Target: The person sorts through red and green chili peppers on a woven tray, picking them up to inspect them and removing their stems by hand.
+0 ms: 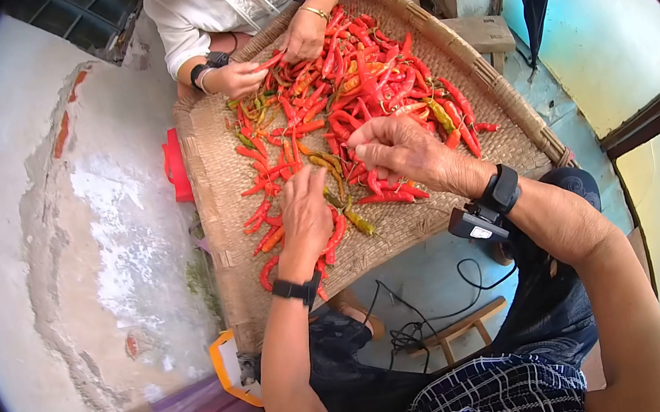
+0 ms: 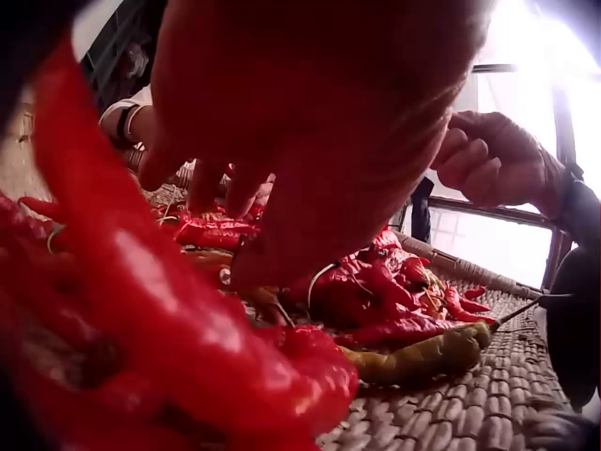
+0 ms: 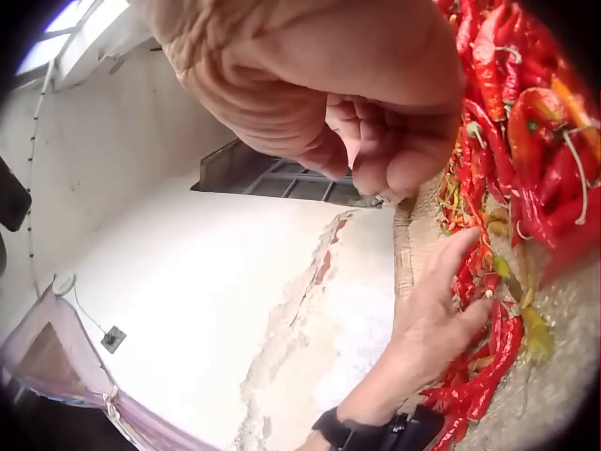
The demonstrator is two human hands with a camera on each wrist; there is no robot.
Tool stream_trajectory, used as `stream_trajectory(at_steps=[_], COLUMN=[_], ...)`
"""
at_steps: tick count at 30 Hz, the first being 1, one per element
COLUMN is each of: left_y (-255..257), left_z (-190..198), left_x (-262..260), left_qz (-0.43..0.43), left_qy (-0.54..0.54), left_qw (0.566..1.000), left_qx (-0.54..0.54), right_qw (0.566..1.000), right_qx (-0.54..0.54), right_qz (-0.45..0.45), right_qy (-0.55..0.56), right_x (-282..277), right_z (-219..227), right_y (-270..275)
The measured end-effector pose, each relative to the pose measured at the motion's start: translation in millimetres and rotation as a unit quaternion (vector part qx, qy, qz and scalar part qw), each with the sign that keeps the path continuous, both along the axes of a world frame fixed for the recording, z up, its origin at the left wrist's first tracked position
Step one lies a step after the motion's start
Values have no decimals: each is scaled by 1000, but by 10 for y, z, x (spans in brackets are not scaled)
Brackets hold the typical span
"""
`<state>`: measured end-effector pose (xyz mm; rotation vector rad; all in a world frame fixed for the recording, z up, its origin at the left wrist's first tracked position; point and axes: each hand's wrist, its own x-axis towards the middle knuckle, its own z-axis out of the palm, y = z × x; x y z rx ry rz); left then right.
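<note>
Red peppers (image 1: pixel 392 80) lie heaped on a woven tray (image 1: pixel 217 189), with a looser band of peppers along its left side. My left hand (image 1: pixel 307 214) is over that band, fingers loosely extended among the peppers; the right wrist view shows this hand (image 3: pixel 432 315) touching them. My right hand (image 1: pixel 412 151) is raised above the heap's near edge, fingers curled and thumb against them. Nothing shows in its grasp in the right wrist view (image 3: pixel 329 85). A yellow-green pepper (image 1: pixel 360 221) lies between my hands, near the tray's front; its stem shows in the left wrist view.
Across the tray, another person's hands (image 1: pixel 236 78) hold a red pepper (image 1: pixel 270 62). The tray's raised rim (image 1: pixel 487 52) runs along the right. A cracked wall (image 1: pixel 111 241) stands at left. Below are black cables (image 1: pixel 409 336) and a wooden stool (image 1: pixel 461 327).
</note>
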<state>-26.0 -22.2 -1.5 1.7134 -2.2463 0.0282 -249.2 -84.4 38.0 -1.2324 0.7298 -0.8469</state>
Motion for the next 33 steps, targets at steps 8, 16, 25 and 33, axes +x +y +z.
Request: stream_trajectory(at_steps=[8, 16, 25, 33], left_y=[-630, -257, 570, 701], left_z=[-146, 15, 170, -73], left_x=[-92, 304, 478, 394], left_qz=[71, 26, 13, 35], left_qy=[-227, -137, -48, -14], left_qw=[954, 978, 996, 999], left_qx=[184, 157, 72, 2], right_qw=[988, 964, 927, 911], right_qx=[-147, -259, -345, -340], right_qz=[-13, -8, 70, 144], right_qy=[42, 56, 130, 184], right_x=[-144, -144, -117, -138], right_z=[115, 92, -48, 117], right_y=[-145, -178, -12, 217])
